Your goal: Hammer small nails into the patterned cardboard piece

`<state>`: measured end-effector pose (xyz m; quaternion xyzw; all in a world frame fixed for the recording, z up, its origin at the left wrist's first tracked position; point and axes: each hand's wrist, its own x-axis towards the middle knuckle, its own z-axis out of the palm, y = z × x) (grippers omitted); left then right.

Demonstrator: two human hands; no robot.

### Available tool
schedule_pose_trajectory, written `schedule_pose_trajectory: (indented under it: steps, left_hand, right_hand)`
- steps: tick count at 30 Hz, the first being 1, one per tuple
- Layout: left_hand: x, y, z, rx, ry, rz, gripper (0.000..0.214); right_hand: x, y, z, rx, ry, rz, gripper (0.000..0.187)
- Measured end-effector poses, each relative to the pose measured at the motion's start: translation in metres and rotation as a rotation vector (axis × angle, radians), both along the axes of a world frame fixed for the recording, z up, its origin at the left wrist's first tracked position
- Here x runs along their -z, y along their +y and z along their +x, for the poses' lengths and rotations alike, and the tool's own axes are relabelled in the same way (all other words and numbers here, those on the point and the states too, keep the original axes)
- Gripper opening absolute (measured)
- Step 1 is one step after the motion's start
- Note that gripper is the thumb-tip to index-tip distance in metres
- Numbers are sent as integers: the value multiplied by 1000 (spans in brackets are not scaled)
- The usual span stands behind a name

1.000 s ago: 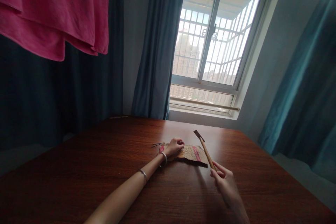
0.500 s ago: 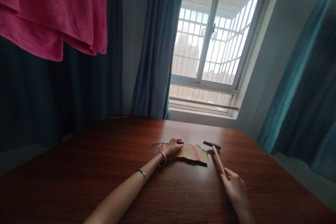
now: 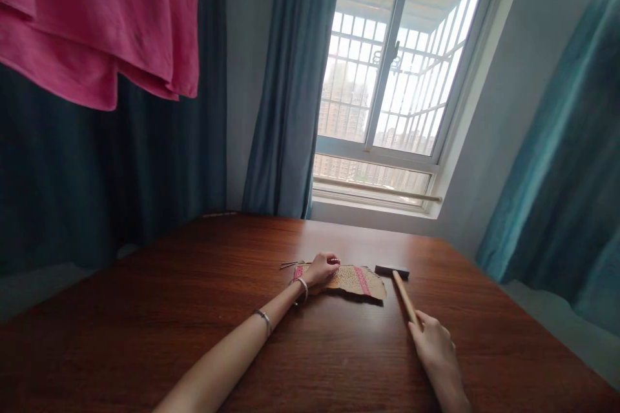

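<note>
My right hand (image 3: 436, 352) is wrapped round the wooden handle of a hammer (image 3: 405, 297). Its dark head is low over the table, just right of a piece of cardboard (image 3: 356, 282) with a torn edge, pink bands and many small holes or dots. My left hand (image 3: 323, 269) rests on the cardboard's left part with its fingers closed. Whatever those fingers pinch is hidden or too small to name. Past the cardboard's left end, a few thin, nail-like pieces (image 3: 289, 264) stick out on the table.
A brown wooden table (image 3: 232, 335) spreads under both hands. Beyond its far edge are a barred window (image 3: 382, 90) and blue curtains (image 3: 285, 90). A pink cloth (image 3: 121, 26) hangs at the upper left.
The hammer's head has turned and come down slightly towards the table. My left hand and the cardboard stay in place.
</note>
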<state>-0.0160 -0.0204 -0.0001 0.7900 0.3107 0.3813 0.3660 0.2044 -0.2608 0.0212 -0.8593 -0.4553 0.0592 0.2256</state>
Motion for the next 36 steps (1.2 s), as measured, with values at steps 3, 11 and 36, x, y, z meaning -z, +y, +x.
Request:
schedule_pose_trajectory:
  steps: [3,11,36]
  left_hand:
    - [0,0,0,-14,9,-4,22]
    - [-4,-2,-1,-1,-33,-57,35]
    - [-57,67,-128,-177,802,-178,18]
  right_hand:
    - [4,2,1,-2,-51,-26,38]
    - [20,8,5,-26,-241,11,34]
    - [-43,70,-40,-167,-430,226,32]
